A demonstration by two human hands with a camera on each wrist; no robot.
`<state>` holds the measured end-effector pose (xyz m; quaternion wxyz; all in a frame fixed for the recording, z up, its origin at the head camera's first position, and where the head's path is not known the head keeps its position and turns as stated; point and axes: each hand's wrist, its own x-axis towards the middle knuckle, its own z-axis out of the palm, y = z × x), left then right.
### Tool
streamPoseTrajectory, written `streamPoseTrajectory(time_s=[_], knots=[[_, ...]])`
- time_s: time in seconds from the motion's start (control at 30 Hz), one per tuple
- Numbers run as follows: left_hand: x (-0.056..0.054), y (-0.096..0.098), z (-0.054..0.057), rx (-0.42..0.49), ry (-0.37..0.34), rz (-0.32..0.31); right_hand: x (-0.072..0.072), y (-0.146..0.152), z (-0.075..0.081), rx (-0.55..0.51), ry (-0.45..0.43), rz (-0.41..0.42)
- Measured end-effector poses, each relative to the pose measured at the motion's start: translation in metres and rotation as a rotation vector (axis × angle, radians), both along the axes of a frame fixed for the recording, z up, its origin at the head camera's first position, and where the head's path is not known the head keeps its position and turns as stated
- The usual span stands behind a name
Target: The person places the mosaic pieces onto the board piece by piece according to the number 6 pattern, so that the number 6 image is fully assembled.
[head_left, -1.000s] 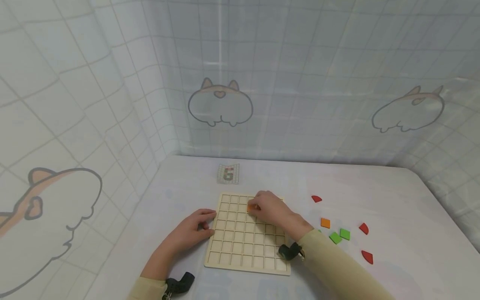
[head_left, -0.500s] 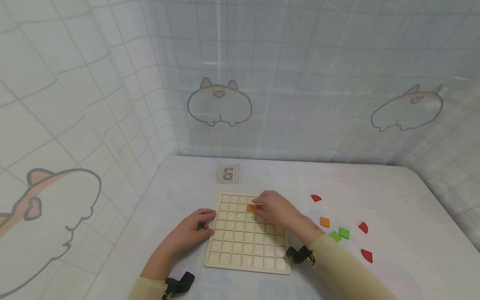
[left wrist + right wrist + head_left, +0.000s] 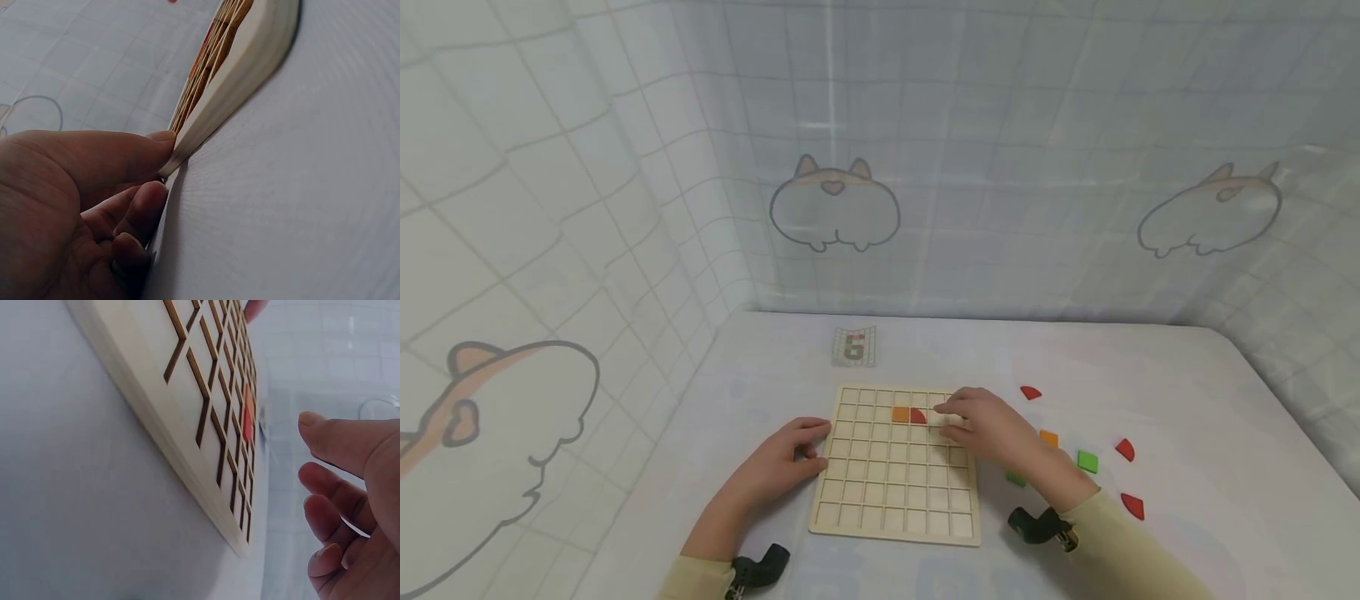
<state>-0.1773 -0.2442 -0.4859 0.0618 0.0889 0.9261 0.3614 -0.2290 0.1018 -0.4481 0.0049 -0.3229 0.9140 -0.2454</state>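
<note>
A pale wooden grid board [image 3: 886,475] lies flat on the table, with an orange square tile [image 3: 901,414] in one cell of its upper part. Directly to the right of that tile, a red quarter-circle tile [image 3: 918,416] fills the neighbouring cell. My left hand [image 3: 786,458] rests at the board's left edge, thumb and fingertips touching it; in the left wrist view the thumb [image 3: 119,153] meets the wooden rim. Over the board's upper right part hovers my right hand [image 3: 988,425], fingers loosely spread and holding nothing. The right wrist view shows its fingers apart from the board.
Right of the board lie a red quarter-circle [image 3: 1031,392], an orange square [image 3: 1049,437] partly behind the right arm, green squares [image 3: 1087,462] and two more red quarter-circles [image 3: 1125,450]. A small pattern card [image 3: 853,347] lies beyond the board. Printed curtains enclose the table.
My right hand has let go of the red quarter-circle, which now sits beside the orange square, and has drawn back to the right. My left hand stays at the board's edge.
</note>
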Motion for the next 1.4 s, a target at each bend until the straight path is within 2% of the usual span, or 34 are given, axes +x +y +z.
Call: streamPoseTrajectory(time_s=[0.2,0.6,0.73,0.9,1.13,1.4], knots=[[0.000,0.001,0.002,0.016,-0.007,-0.017,0.012,0.022,0.000,0.020,0.026,-0.063],[0.000,0.002,0.001,-0.003,0.004,-0.027,0.036,0.081,-0.007,0.004,-0.122,-0.268],[0.000,0.002,0.001,0.000,0.004,-0.030,0.044,0.100,-0.008,0.008,-0.120,-0.317],[-0.001,0.001,0.000,-0.005,0.009,-0.038,0.053,0.122,-0.008,-0.001,-0.090,-0.345],[-0.002,0.001,0.000,0.001,0.018,-0.041,0.063,0.145,-0.013,0.003,-0.119,-0.398],[-0.002,-0.002,-0.001,-0.010,0.023,-0.042,0.068,0.163,-0.016,-0.010,-0.087,-0.425]])
